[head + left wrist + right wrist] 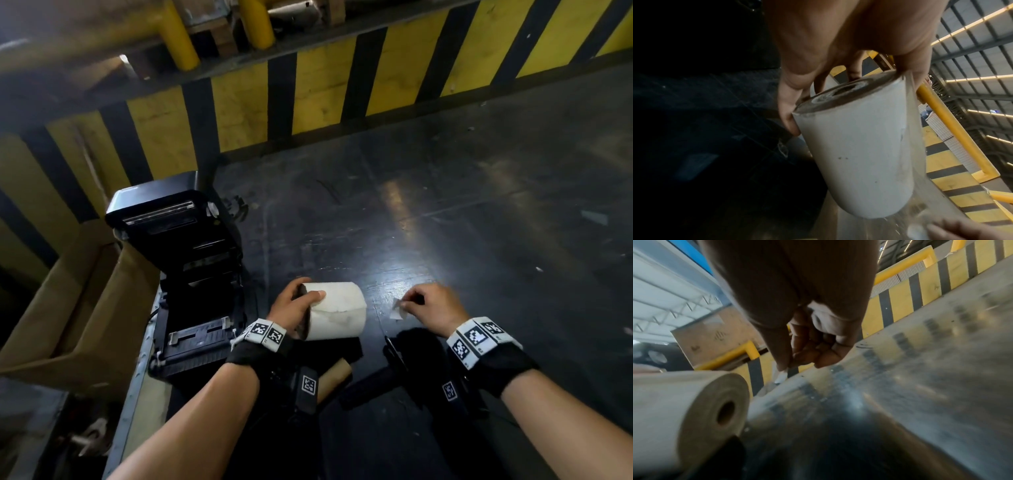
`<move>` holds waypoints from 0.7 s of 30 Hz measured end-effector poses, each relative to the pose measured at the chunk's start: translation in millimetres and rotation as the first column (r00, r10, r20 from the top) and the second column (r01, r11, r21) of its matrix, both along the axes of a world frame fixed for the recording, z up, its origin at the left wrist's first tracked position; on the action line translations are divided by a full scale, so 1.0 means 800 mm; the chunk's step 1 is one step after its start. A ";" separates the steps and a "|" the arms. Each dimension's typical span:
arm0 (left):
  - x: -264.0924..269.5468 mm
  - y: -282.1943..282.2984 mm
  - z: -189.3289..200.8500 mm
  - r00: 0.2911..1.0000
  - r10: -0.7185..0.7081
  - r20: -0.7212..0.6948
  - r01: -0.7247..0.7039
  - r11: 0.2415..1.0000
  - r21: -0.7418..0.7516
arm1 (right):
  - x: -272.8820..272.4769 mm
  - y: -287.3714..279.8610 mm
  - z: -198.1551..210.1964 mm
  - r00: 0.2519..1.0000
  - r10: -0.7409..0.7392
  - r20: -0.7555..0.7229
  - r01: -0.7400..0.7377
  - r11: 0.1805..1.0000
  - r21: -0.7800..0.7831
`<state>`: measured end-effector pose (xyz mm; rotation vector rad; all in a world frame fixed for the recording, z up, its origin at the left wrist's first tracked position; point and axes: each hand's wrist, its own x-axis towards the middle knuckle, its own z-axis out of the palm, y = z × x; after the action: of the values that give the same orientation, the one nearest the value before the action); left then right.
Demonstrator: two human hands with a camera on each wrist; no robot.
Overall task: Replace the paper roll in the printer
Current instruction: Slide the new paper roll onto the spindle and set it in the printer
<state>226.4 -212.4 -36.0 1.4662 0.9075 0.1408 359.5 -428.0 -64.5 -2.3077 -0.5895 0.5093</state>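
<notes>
A black printer [195, 267] stands open at the left, its lid tipped back and its paper bay showing no roll. Just right of it my left hand [298, 305] grips a full white paper roll [337, 310] by its left end, thumb over the top; the roll [855, 146] lies on its side, held just over the dark floor. My right hand [430, 306] is a little to the right of the roll, fingers curled, pinching a small white scrap of paper [397, 311] between thumb and forefinger. The scrap [781, 377] hangs below the fingertips. A bare brown cardboard core [334, 375] lies near my left wrist.
An open cardboard box [68, 308] sits left of the printer. A yellow-and-black striped barrier [308, 99] runs behind. The dark shiny floor [479, 205] stretches right, with small bits of debris. A black pen-like object [394, 353] lies by my right wrist.
</notes>
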 end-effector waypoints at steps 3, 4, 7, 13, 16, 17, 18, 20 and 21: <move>0.001 0.003 0.002 0.999 -0.037 -0.031 0.036 0.999 -0.039 | 0.006 -0.005 -0.026 0.998 0.024 -0.051 -0.031 0.990 -0.141; 0.001 0.004 0.003 0.998 -0.053 -0.039 0.052 0.998 -0.034 | 0.006 -0.006 -0.034 0.998 0.034 -0.051 -0.043 0.982 -0.184; 0.001 0.004 0.002 0.992 -0.114 -0.057 0.115 0.993 -0.001 | 0.002 -0.011 -0.044 0.998 0.049 -0.042 -0.057 0.971 -0.233; -0.003 0.008 -0.007 0.961 -0.249 -0.118 0.248 0.968 -0.017 | 0.000 -0.019 -0.046 1.000 0.023 0.011 -0.020 0.974 -0.225; -0.007 0.007 -0.004 0.959 -0.255 -0.126 0.252 0.967 -0.038 | -0.003 -0.026 -0.044 0.999 0.029 0.019 -0.023 0.972 -0.233; -0.008 0.006 0.000 0.959 -0.253 -0.132 0.247 0.967 -0.059 | -0.004 -0.029 -0.041 0.999 0.012 0.033 -0.005 0.977 -0.213; -0.010 0.006 0.002 0.958 -0.245 -0.147 0.234 0.968 -0.092 | -0.005 -0.032 -0.038 0.999 -0.009 0.046 0.017 0.983 -0.184; -0.015 0.003 0.006 0.956 -0.229 -0.181 0.204 0.968 -0.147 | -0.012 -0.040 -0.029 0.997 -0.053 0.047 0.058 0.993 -0.107; -0.018 0.003 0.004 0.957 -0.217 -0.190 0.186 0.968 -0.167 | -0.017 -0.043 -0.025 0.998 -0.058 0.032 0.060 0.995 -0.081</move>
<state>212.2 -209.6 -32.6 1.4430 0.9079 -0.2310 346.2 -462.2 -84.2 -2.4065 -0.5218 0.4803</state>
